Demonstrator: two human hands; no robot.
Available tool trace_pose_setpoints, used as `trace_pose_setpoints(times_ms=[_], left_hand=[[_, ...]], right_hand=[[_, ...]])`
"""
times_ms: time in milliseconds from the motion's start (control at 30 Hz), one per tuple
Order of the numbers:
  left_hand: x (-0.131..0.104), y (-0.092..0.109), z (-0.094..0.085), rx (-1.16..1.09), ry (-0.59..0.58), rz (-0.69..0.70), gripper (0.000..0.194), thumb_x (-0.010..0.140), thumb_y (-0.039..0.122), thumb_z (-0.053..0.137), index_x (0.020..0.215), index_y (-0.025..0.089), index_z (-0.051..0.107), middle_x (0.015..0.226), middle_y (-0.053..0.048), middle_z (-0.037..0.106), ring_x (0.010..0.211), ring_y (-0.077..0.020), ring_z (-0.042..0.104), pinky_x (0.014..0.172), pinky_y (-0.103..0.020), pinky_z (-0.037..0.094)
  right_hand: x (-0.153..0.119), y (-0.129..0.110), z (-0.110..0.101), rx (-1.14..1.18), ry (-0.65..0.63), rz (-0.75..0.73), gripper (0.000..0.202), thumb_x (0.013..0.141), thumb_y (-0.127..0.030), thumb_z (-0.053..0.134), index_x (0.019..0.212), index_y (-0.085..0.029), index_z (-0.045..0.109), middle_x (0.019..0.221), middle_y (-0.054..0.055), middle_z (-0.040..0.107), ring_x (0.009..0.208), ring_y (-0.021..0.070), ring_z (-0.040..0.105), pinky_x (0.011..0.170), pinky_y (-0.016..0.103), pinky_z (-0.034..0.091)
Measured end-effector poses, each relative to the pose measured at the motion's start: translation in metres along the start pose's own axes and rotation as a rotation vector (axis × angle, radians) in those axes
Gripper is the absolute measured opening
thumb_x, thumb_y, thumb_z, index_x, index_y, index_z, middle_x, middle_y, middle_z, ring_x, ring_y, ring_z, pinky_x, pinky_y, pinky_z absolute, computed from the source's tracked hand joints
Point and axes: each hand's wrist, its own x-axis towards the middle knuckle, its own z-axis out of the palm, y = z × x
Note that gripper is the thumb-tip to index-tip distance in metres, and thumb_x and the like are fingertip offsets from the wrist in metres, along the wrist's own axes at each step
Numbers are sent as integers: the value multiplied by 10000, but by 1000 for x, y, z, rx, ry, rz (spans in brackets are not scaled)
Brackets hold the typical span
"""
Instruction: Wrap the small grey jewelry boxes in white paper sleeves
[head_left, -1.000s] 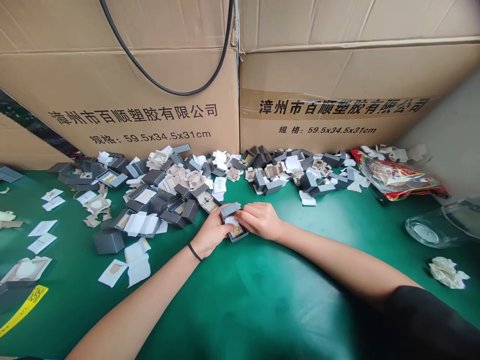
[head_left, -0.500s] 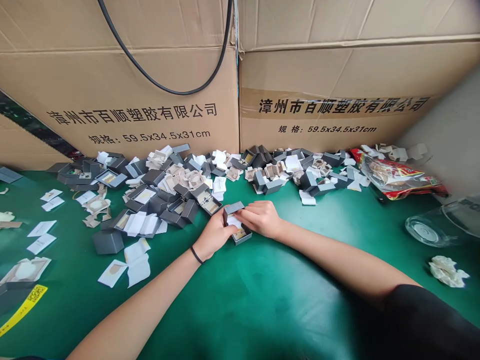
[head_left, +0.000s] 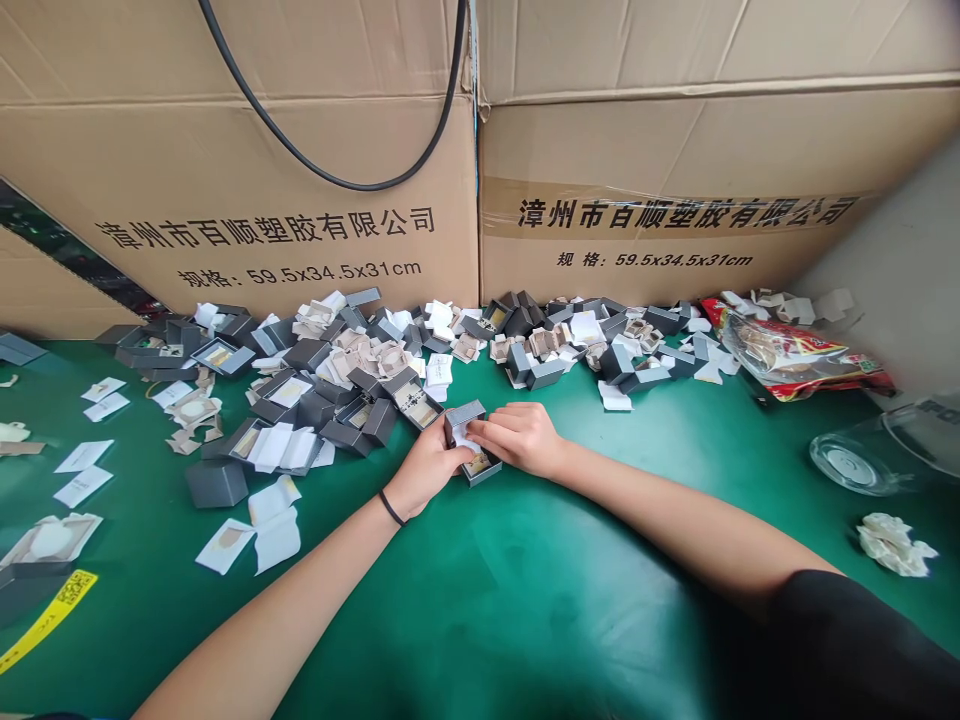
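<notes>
A small grey box (head_left: pixel 482 469), its lid raised, is held just above the green table (head_left: pixel 480 600) near the middle of the view. My left hand (head_left: pixel 433 465) is wrapped round its left side, the thumb over the front. From the right, my right hand (head_left: pixel 521 437) reaches into the box with bent fingers, at a piece of white paper (head_left: pixel 463 437) under the lid. The fingertips are partly hidden there. Close behind my left hand lies an open grey box (head_left: pixel 418 402), at the edge of a heap of grey boxes and paper pieces (head_left: pixel 307 400).
Large cardboard cartons (head_left: pixel 300 200) stand behind the heap, with a black cable (head_left: pixel 330 178) hanging before them. At the right are a red food packet (head_left: pixel 806 355), a clear plastic container (head_left: pixel 862 465) and crumpled paper (head_left: pixel 895 545). A yellow strip (head_left: pixel 56 615) lies at the left.
The box in my hands has tilted slightly, and its lid has shifted a little. Both hands stay in nearly the same place.
</notes>
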Motion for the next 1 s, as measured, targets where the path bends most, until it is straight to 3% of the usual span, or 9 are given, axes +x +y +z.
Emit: trace_pose_setpoints(times_ms=[233, 400, 567, 767, 1000], left_hand=[[-4, 8, 1, -87, -38, -48, 429, 652, 123, 586, 1066, 192, 496, 922, -21, 573, 821, -164, 566, 689, -284, 460], [-4, 3, -6, -225, -142, -48, 484, 719, 179, 573, 1191, 231, 475, 998, -27, 559, 858, -149, 536, 709, -265, 444], [-3, 1, -9, -246, -153, -79, 552, 758, 205, 559, 1286, 271, 412, 1044, -32, 558, 886, -152, 525, 728, -270, 438], [-5, 3, -8, -203, -142, -66, 515, 763, 228, 570, 1259, 283, 443, 1074, -32, 560, 910, -163, 533, 711, -260, 446], [-4, 3, -4, -166, -111, -55, 428, 757, 251, 582, 1177, 257, 500, 1005, -30, 573, 876, -166, 547, 693, -263, 456]], right_hand=[[-2, 3, 3, 113, -155, 197, 362, 926, -393, 382, 779, -193, 646, 572, -16, 601, 474, 74, 465, 476, 238, 218], [0, 4, -1, 111, -212, 166, 405, 895, -490, 401, 755, -186, 628, 563, -3, 603, 462, 76, 454, 473, 235, 171], [3, 3, -5, 71, -261, 91, 460, 909, -489, 364, 635, -167, 546, 521, -11, 558, 448, 69, 428, 478, 241, 145], [-1, 0, -3, 78, -223, 141, 400, 919, -428, 379, 668, -174, 560, 531, -20, 573, 442, 64, 416, 475, 236, 143], [0, 2, -2, 102, -267, 144, 398, 922, -438, 367, 702, -182, 578, 544, -16, 578, 452, 65, 423, 481, 235, 148]])
